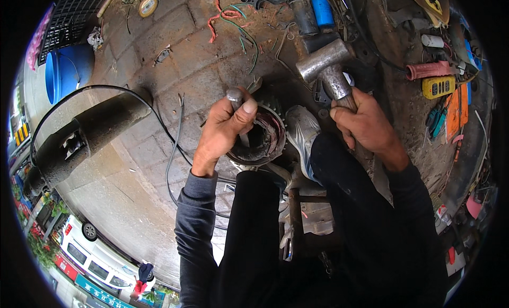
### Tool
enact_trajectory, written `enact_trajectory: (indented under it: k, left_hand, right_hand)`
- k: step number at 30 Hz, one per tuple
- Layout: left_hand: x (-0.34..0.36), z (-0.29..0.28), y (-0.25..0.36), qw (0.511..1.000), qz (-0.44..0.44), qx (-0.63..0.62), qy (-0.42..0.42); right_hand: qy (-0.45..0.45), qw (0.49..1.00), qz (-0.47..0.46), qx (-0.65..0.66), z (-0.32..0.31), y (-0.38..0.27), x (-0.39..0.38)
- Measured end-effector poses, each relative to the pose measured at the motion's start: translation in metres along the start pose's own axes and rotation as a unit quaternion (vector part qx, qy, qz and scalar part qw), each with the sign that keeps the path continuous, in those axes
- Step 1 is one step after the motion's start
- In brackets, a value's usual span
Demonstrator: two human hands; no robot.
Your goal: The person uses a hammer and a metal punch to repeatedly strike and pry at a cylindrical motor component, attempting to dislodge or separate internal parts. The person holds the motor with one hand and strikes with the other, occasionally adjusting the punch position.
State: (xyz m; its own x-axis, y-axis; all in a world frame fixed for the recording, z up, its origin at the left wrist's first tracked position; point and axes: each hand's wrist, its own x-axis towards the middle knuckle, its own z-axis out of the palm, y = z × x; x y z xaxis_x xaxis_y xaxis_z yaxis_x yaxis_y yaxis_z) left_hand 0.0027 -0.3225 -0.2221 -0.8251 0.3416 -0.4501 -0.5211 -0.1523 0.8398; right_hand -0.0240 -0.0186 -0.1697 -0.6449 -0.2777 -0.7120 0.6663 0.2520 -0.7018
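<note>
My left hand [220, 128] is closed around a thick metal rod [234, 96], its rounded end standing up out of the fist. The rod's lower part reaches into a ring-shaped motor stator [277, 125] with a finned outer side and reddish windings within. My hand covers the stator's left side, and the rod's tip is hidden. In my right hand [368, 122] I grip a heavy hammer [328, 64] by its handle, close below the head. The steel head is raised to the right of the stator, apart from the rod. The stator sits between my shoes.
Loose wires [244, 29] lie on the brick paving ahead. A blue bucket [69, 72] and a long dark pipe [101, 122] are at left, with a black cable looping over the pipe. Blue and black cylinders [322, 10] stand beyond the hammer. Tools and a yellow box [438, 87] lie at right.
</note>
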Motion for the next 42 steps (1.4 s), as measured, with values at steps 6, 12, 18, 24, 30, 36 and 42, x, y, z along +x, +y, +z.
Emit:
enact_trajectory:
  k: [6,12,18,24,30,36,42]
  left_hand:
    - [0.002,0.006,0.002,0.998,-0.022,0.054,-0.011]
    - [0.009,0.022,0.004,0.986,0.011,0.155,-0.053]
    - [0.013,0.027,0.006,0.975,0.014,0.202,-0.089]
    - [0.013,0.024,0.004,0.973,-0.031,0.204,-0.104]
    - [0.014,0.025,-0.004,0.949,-0.028,0.279,-0.141]
    - [0.019,0.024,-0.008,0.963,0.009,0.239,-0.121]
    - [0.014,0.028,0.005,0.963,0.009,0.246,-0.111]
  right_hand:
    - [-0.001,1.000,0.006,0.000,-0.002,-0.002,-0.003]
    - [-0.010,1.000,0.013,-0.009,0.002,-0.010,-0.006]
    - [0.041,0.995,-0.069,-0.056,-0.006,-0.082,-0.042]
    - [0.142,0.965,-0.155,-0.154,0.020,-0.080,-0.034]
    - [-0.041,0.957,-0.117,-0.261,0.005,-0.052,-0.020]
    - [0.125,0.982,-0.135,-0.052,-0.017,-0.086,-0.044]
    - [0.000,0.912,-0.242,-0.332,0.018,-0.041,-0.018]
